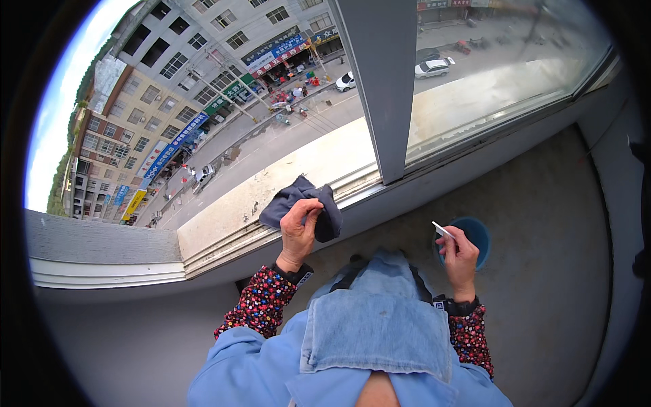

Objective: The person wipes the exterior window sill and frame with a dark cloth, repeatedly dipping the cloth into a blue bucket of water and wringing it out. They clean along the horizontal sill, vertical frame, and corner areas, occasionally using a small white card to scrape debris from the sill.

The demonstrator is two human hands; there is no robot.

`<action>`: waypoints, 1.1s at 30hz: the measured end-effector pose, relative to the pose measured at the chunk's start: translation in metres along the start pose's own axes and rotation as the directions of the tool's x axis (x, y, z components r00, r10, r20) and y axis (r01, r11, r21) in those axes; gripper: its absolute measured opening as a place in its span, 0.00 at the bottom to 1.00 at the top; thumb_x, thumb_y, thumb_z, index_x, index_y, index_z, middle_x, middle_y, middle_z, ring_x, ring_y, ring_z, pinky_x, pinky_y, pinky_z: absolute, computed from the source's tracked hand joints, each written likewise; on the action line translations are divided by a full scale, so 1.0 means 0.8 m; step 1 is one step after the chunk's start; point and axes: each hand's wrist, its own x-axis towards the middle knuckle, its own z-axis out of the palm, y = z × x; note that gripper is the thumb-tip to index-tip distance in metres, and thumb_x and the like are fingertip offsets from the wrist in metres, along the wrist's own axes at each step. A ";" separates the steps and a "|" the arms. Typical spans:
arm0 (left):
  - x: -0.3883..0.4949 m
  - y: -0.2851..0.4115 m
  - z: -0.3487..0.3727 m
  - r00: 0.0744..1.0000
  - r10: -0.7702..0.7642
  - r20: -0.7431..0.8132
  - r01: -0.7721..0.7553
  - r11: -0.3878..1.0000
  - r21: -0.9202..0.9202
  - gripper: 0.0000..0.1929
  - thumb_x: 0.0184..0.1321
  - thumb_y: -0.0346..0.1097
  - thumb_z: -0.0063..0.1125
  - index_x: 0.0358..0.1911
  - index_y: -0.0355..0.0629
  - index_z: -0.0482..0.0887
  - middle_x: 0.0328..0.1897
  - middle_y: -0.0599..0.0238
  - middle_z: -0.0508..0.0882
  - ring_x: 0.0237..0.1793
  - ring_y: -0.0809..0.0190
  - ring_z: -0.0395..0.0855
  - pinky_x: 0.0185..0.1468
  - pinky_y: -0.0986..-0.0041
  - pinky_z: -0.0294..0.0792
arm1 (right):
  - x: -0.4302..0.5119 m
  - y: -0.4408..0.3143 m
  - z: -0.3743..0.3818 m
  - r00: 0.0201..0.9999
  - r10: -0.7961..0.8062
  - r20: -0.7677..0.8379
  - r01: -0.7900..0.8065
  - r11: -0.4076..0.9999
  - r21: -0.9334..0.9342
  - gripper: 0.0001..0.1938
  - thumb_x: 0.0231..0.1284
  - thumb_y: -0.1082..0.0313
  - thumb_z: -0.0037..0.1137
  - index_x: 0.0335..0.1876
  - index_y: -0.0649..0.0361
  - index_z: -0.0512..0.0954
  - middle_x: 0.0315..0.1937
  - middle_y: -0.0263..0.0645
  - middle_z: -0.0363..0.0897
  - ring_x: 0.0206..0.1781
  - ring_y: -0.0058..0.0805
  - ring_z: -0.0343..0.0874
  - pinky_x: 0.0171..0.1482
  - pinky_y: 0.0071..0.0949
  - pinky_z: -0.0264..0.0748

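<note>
My left hand (299, 224) pinches a dark grey cloth (292, 196) that drapes over the window's sliding track (229, 244). One end of the cloth hangs down on the room side of the sill. Dirt and crumbs show along the track and on the pale outer ledge (269, 183). Off to the right, my right hand (460, 252) holds a thin white strip (442, 230) between thumb and fingers, its free end pointing up and left. From the camera, that hand appears over a blue bucket (475, 236) on the floor; the bucket's contents cannot be made out.
A grey window frame post (384, 91) rises beside the opening, with a glass pane (508, 61) to its right. Beyond the open side, far below, lies a street (254, 157) with parked cars and shopfronts. The concrete floor (549, 219) runs along the wall below the window.
</note>
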 end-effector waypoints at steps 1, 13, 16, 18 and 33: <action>0.017 0.004 0.030 1.000 -0.010 0.027 0.010 1.000 -0.003 0.05 0.70 0.22 0.62 0.46 0.36 0.86 0.42 0.57 0.89 0.43 0.57 0.89 0.50 0.72 0.78 | 0.002 -0.001 0.001 1.000 -0.015 0.001 0.015 1.000 -0.010 0.07 0.78 0.75 0.56 0.53 0.62 0.84 0.31 0.35 0.88 0.26 0.18 0.81 0.31 0.20 0.77; 0.046 0.024 0.150 0.963 0.194 0.188 -0.247 0.912 0.326 0.15 0.57 0.18 0.63 0.48 0.37 0.80 0.45 0.53 0.83 0.48 0.45 0.82 0.52 0.57 0.77 | 0.020 -0.013 0.009 0.993 0.024 0.112 -0.016 0.997 -0.078 0.08 0.75 0.76 0.57 0.53 0.62 0.84 0.31 0.36 0.88 0.28 0.22 0.86 0.32 0.23 0.82; 0.035 0.023 0.115 0.965 0.217 0.144 -0.254 0.910 0.329 0.12 0.61 0.19 0.61 0.47 0.36 0.80 0.44 0.52 0.82 0.48 0.44 0.81 0.52 0.56 0.76 | 0.024 -0.019 0.007 0.994 -0.076 0.081 0.082 0.994 -0.073 0.08 0.73 0.76 0.58 0.53 0.61 0.84 0.31 0.36 0.89 0.28 0.25 0.87 0.33 0.24 0.84; 0.013 0.011 0.069 0.978 0.149 0.144 -0.193 0.906 0.376 0.10 0.62 0.19 0.59 0.46 0.36 0.80 0.43 0.51 0.82 0.45 0.44 0.80 0.51 0.56 0.74 | 0.024 -0.021 0.004 0.995 -0.084 0.054 0.089 0.993 -0.080 0.08 0.72 0.75 0.59 0.52 0.59 0.83 0.31 0.35 0.88 0.29 0.28 0.88 0.33 0.25 0.84; 0.065 0.003 0.174 0.964 0.218 0.154 -0.251 0.937 0.243 0.15 0.68 0.19 0.49 0.56 0.36 0.76 0.42 0.46 0.81 0.42 0.40 0.82 0.45 0.52 0.75 | -0.006 0.001 -0.007 0.989 -0.027 -0.149 0.016 0.997 -0.075 0.07 0.75 0.72 0.57 0.53 0.57 0.83 0.31 0.36 0.89 0.30 0.31 0.89 0.36 0.29 0.85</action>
